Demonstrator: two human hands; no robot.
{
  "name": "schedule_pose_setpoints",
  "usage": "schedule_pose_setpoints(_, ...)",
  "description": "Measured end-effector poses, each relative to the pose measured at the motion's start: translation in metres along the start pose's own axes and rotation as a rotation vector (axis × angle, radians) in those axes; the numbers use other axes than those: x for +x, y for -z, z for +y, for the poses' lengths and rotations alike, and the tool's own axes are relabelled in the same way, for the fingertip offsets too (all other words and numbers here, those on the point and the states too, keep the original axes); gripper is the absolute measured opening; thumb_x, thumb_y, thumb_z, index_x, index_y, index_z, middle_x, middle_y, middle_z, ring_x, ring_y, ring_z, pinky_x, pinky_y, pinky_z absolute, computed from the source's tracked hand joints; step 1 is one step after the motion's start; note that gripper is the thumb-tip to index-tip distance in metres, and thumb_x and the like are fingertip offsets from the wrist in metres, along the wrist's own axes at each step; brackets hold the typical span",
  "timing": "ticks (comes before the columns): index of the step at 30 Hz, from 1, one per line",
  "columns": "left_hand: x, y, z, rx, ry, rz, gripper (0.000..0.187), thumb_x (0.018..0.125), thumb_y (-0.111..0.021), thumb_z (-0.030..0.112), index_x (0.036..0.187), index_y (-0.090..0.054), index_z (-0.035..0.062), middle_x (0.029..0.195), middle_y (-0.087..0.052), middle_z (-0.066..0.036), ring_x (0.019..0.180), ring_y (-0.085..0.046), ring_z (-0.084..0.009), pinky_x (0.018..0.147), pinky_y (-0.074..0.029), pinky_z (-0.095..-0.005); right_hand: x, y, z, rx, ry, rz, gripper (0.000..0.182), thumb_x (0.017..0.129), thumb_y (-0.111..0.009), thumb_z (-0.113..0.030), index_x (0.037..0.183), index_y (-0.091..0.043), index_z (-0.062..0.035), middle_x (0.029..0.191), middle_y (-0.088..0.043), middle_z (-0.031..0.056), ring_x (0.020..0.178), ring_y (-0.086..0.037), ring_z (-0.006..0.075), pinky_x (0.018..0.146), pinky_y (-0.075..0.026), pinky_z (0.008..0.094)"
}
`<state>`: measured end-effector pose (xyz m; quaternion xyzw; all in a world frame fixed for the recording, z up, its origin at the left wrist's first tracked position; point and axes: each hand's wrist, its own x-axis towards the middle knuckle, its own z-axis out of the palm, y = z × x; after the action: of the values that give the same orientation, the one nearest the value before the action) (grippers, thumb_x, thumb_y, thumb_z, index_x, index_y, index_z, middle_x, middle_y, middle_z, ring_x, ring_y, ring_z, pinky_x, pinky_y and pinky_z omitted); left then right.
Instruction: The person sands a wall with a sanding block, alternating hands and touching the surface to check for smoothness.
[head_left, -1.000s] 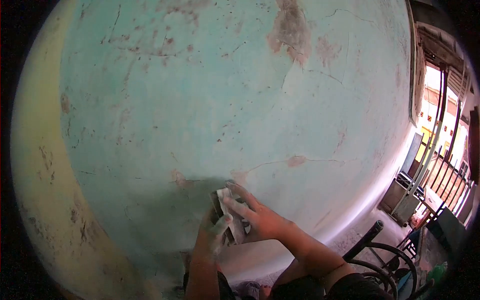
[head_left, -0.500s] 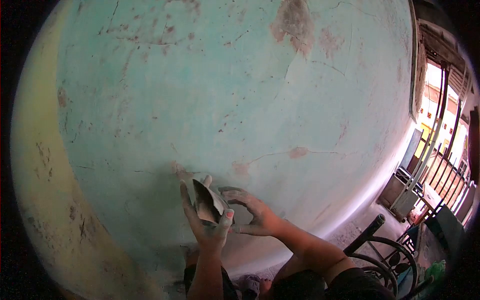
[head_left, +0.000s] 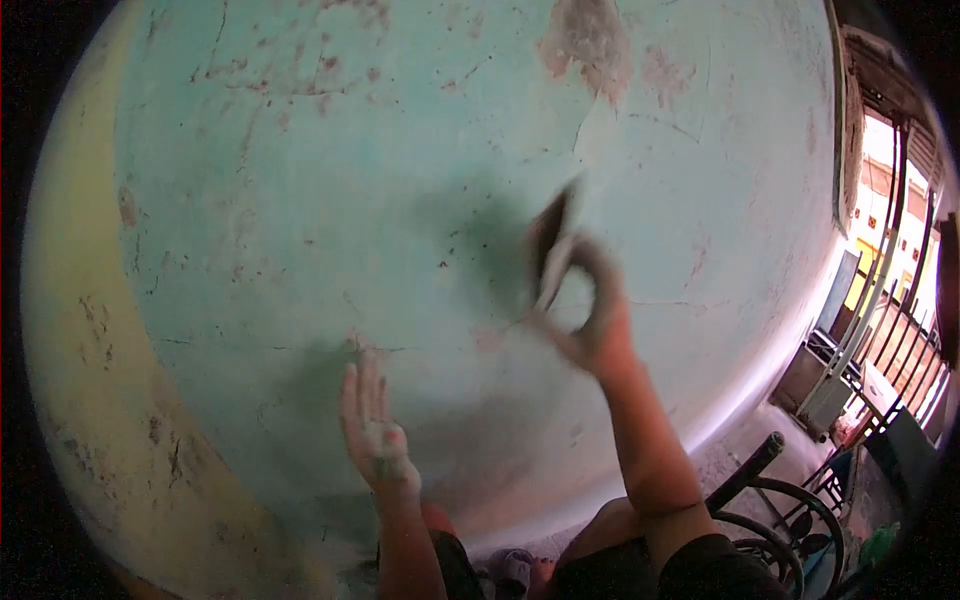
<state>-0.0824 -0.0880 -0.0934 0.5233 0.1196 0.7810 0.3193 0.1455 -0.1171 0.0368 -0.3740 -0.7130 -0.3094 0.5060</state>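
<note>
My right hand grips a thin dark curved piece between thumb and fingers, raised in front of the cracked green wall. Motion blurs the piece, and I cannot make out its material. Lower and to the left, my left hand is held up with its fingers stretched out, nothing in it. Pale dust coats both hands. A thin crack runs across the wall behind them.
A black curved metal frame stands at the lower right, near my right arm. Beyond it are a barred opening and a green item. Yellow paint covers the left part of the wall.
The dark piece was between both hands low down. My right hand has carried it up and to the right, while my left hand has let go of it and moved slightly left.
</note>
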Motion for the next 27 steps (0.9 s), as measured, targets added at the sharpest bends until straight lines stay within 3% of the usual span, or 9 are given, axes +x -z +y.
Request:
schedule_pose_setpoints(2, 0.000, 0.016, -0.010, 0.106, -0.026, 0.041, 0.081, 0.092, -0.057, 0.054, 0.146, -0.032, -0.0004, 0.146, -0.040, -0.022, 0.138, -0.036, -0.0363, 0.114, -0.027, -0.0517, 0.020, -0.007, 0.020, -0.176, 0.006, 0.360, 0.077, 0.076, -0.080, -0.012, 0.138, -0.038, 0.0020, 0.134, -0.046, 0.0276, 0.122, -0.050, 0.0423, 0.100, -0.044, 0.0442)
schedule_pose_setpoints(5, 0.004, 0.017, -0.020, 0.383, -0.197, 0.155, 0.067, 0.096, -0.053, 0.046, 0.141, -0.038, -0.0014, 0.144, -0.043, -0.022, 0.136, -0.038, -0.0364, 0.114, -0.027, -0.0516, 0.014, -0.024, 0.037, -0.231, -0.076, 0.409, 0.074, 0.080, -0.075, -0.012, 0.143, -0.036, -0.0016, 0.140, -0.040, 0.0293, 0.128, -0.042, 0.0442, 0.104, -0.039, 0.0487)
schedule_pose_setpoints(7, 0.004, 0.016, -0.032, 0.730, -0.232, 0.187, 0.056, 0.099, -0.051, 0.040, 0.136, -0.043, -0.0014, 0.144, -0.042, -0.022, 0.136, -0.038, -0.0361, 0.112, -0.028, -0.0508, -0.008, -0.042, 0.040, -0.433, -0.126, 0.354, 0.071, 0.086, -0.068, -0.015, 0.147, -0.032, -0.0062, 0.144, -0.034, 0.0312, 0.135, -0.032, 0.0471, 0.110, -0.028, 0.0560)
schedule_pose_setpoints(11, 0.006, 0.009, -0.055, 0.795, -0.311, 0.216, 0.053, 0.099, -0.052, 0.036, 0.134, -0.043, -0.0022, 0.146, -0.039, -0.022, 0.138, -0.034, -0.0370, 0.111, -0.028, -0.0513, 0.010, -0.049, 0.048, -0.502, -0.257, 0.372, 0.063, 0.094, -0.055, -0.025, 0.150, -0.030, -0.0096, 0.149, -0.025, 0.0316, 0.140, -0.022, 0.0484, 0.114, -0.015, 0.0592)
schedule_pose_setpoints(15, 0.006, 0.008, -0.066, 0.825, -0.368, 0.210, 0.049, 0.099, -0.052, 0.031, 0.133, -0.045, -0.0030, 0.147, -0.036, -0.026, 0.138, -0.033, -0.0406, 0.110, -0.029, -0.0532, 0.056, -0.038, 0.041, -0.444, -0.343, 0.470, 0.061, 0.096, -0.050, -0.025, 0.150, -0.029, -0.0092, 0.151, -0.025, 0.0298, 0.141, -0.021, 0.0462, 0.114, -0.011, 0.0599)
schedule_pose_setpoints(18, 0.004, 0.007, -0.071, 0.826, -0.407, 0.216, 0.047, 0.098, -0.052, 0.028, 0.132, -0.046, -0.0035, 0.147, -0.034, -0.029, 0.138, -0.033, -0.0432, 0.109, -0.029, -0.0540, 0.021, -0.054, 0.029, -0.502, -0.298, 0.367, 0.061, 0.095, -0.050, -0.022, 0.150, -0.029, -0.0083, 0.151, -0.024, 0.0301, 0.141, -0.022, 0.0451, 0.114, -0.012, 0.0600)
schedule_pose_setpoints(19, 0.006, 0.008, -0.073, 0.820, -0.412, 0.228, 0.047, 0.098, -0.051, 0.028, 0.132, -0.045, -0.0034, 0.147, -0.034, -0.029, 0.138, -0.032, -0.0436, 0.110, -0.029, -0.0543, 0.012, -0.058, 0.025, -0.603, -0.259, 0.350, 0.055, 0.097, -0.045, -0.018, 0.149, -0.031, -0.0047, 0.150, -0.030, 0.0280, 0.139, -0.027, 0.0429, 0.112, -0.018, 0.0566)
schedule_pose_setpoints(22, 0.004, -0.004, -0.067, 0.739, -0.348, 0.273, 0.049, 0.100, -0.049, 0.032, 0.134, -0.043, -0.0031, 0.148, -0.036, -0.025, 0.140, -0.031, -0.0402, 0.111, -0.026, -0.0520, 0.027, -0.050, 0.044, -0.510, -0.246, 0.394, 0.059, 0.093, -0.051, -0.019, 0.148, -0.033, -0.0066, 0.148, -0.029, 0.0312, 0.138, -0.028, 0.0449, 0.112, -0.015, 0.0601)
schedule_pose_setpoints(27, 0.000, -0.007, -0.064, 0.734, -0.311, 0.258, 0.053, 0.100, -0.050, 0.035, 0.136, -0.042, -0.0032, 0.146, -0.038, -0.024, 0.138, -0.034, -0.0374, 0.111, -0.027, -0.0493, 0.055, -0.039, 0.059, -0.469, -0.213, 0.554, 0.059, 0.091, -0.054, -0.015, 0.147, -0.037, -0.0102, 0.143, -0.034, 0.0332, 0.132, -0.035, 0.0461, 0.112, -0.020, 0.0566)
